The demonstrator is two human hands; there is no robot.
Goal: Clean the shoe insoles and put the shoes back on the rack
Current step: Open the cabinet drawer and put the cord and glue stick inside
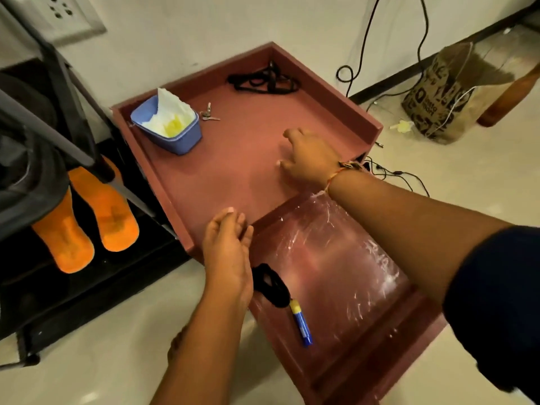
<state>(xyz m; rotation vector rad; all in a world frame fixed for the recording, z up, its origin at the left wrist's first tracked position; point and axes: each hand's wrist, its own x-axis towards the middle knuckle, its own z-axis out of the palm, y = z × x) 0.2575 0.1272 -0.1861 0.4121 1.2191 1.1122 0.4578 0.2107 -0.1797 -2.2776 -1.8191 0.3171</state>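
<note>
Red rimmed table stands on pale floor by the wall, beside the black rack holding orange shoes, their far ends hidden. Left hand and blurred right hand hang relaxed over the table, holding nothing.

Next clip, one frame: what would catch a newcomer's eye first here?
At centre frame, the left hand hovers at the near edge of the reddish-brown table and the right hand reaches over its top, both holding nothing. At far left a pair of bright orange insoles lies on the black shoe rack. A blue tub with a white cloth sits at the table's back left.
</note>
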